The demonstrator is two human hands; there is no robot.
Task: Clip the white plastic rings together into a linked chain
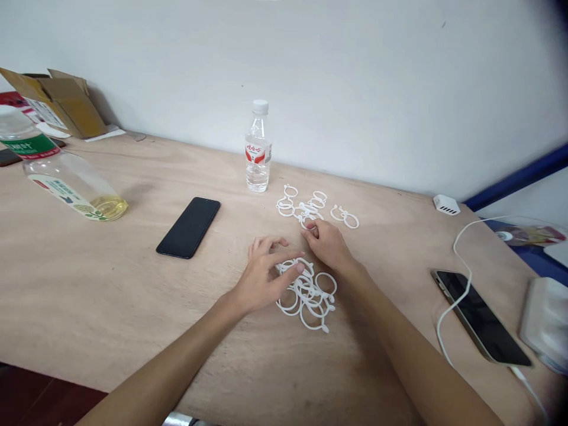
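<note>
A near pile of white plastic rings (pixel 313 299) with small knobs lies tangled on the wooden table. My left hand (pixel 268 275) is over its left edge, thumb and fingers apart, with no ring clearly gripped. Farther off, another loose group of white rings (pixel 286 206) spreads out toward the wall. At that group's near side, my right hand (pixel 328 241) pinches a white ring (pixel 307 221) between thumb and forefinger; part of this ring is hidden by the fingers. Two linked rings (pixel 346 218) lie just beyond my right hand.
Behind the rings stands a clear water bottle (pixel 258 151). A black phone (pixel 189 228) lies left of my hands. A large bottle with yellow liquid (pixel 66 171) and a cardboard box (pixel 71 103) are farther left. At right are a cabled phone (pixel 481 316) and a white charger (pixel 446 205).
</note>
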